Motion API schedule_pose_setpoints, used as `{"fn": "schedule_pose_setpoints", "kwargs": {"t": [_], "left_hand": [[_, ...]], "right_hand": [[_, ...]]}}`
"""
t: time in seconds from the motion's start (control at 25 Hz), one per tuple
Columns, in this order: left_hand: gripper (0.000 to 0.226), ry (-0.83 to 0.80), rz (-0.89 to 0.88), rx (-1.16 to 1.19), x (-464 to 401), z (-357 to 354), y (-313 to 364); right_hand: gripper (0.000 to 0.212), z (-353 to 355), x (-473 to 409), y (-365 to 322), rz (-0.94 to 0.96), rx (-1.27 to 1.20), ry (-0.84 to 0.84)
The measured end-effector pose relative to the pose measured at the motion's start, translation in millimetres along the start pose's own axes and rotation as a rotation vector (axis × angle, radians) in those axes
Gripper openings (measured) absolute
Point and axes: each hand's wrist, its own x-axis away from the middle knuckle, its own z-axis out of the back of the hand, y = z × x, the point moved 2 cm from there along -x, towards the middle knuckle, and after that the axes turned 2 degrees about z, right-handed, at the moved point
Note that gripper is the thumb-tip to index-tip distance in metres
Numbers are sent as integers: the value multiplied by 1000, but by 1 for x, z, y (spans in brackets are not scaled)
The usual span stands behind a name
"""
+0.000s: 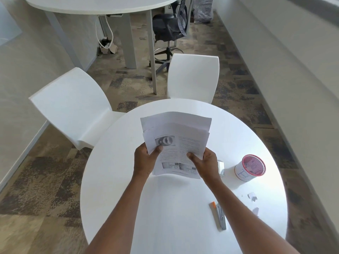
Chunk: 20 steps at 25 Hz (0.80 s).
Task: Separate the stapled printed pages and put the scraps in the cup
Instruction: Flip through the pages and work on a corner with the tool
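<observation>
both hands (145,158) around printed pages (180,143)

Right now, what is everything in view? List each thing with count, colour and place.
pages: one sheaf, white with grey print, held above the round table
round table: one, white, centre
cup: one, white with red rim, on the table at right
scraps: a few, white, on the table near its right edge
stapler: one, grey with orange tip, on the table by the right forearm
white chairs: two, beyond the round table
office chair: one, black, at back
far table: one, white, at top
left hand: grips the pages' left edge
right hand: grips their right edge
</observation>
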Motion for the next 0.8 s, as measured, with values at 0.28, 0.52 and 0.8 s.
{"fn": "schedule_pose_setpoints", "kwargs": {"t": [0.28, 0.52, 0.8], "left_hand": [[23, 28, 21, 8, 21, -3, -22], [32, -36, 80, 38, 29, -5, -32], [33, -39, 87, -11, 29, -14, -33]], "right_hand": [[23, -7, 22, 19, -23, 48, 52], [13, -5, 26, 36, -100, 113, 48], [19, -16, 25, 27, -38, 147, 36]]}}
